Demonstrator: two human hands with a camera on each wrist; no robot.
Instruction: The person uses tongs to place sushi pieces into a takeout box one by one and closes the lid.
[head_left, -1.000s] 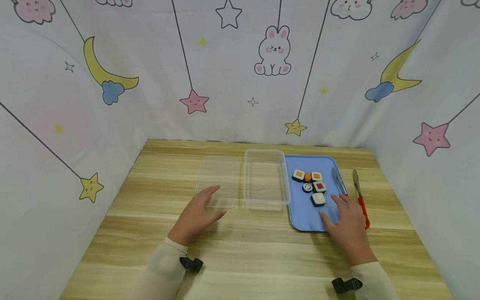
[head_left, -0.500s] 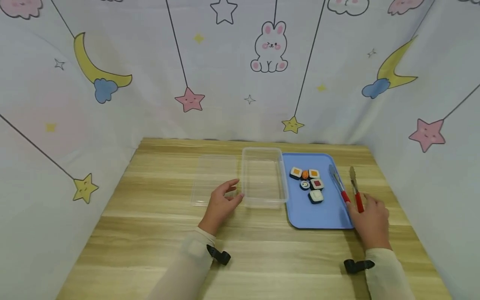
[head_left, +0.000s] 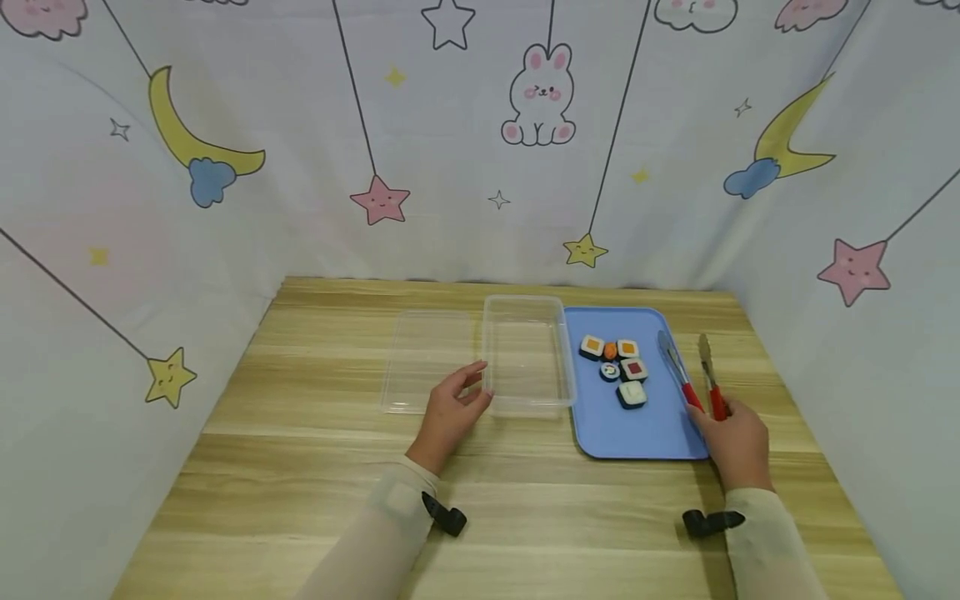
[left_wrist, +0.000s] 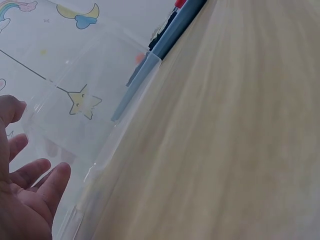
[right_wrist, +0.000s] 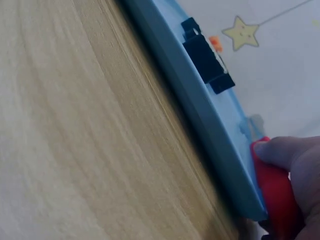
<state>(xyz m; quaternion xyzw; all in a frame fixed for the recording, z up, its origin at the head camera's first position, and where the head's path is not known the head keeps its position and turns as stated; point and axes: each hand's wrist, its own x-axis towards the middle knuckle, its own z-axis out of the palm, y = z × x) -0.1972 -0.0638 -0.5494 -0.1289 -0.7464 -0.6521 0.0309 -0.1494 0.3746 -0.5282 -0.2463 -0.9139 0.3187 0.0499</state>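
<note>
Red-handled tongs (head_left: 689, 392) pinched in the right hand (head_left: 737, 446), with thumb pressed to the left handle and the other fingers mostly hidden at the right one. Two metal arms parted ahead of those fingertips, one reaching over the right rim of the blue tray (head_left: 637, 437), one out past it, above the table (head_left: 540, 517); contact at the tips impossible to tell. On the tray, left of and beyond the right thumb, a small cluster of six sushi pieces (head_left: 633, 369), white, black and orange, with a dark red centre on one. Farther left, just right of the left fingertips, a clear box (head_left: 528, 402), lidless, right side up against or slightly over the tray's left edge. Left hand (head_left: 446, 417) with fingers loosely spread and a little bent, thumb and forefinger tips at the box's left wall, touching or only near, hard to say. Partly under the left fingers in the head view, and extending beyond them, a clear lid (head_left: 427, 358), flat. Nearer than both sets of fingers, pale sleeves (head_left: 772, 542) and black wrist mounts (head_left: 445, 514). Farthest beyond the fingers, a white cloth (head_left: 315, 167) printed with stars, moons and a rabbit (head_left: 543, 96).
</note>
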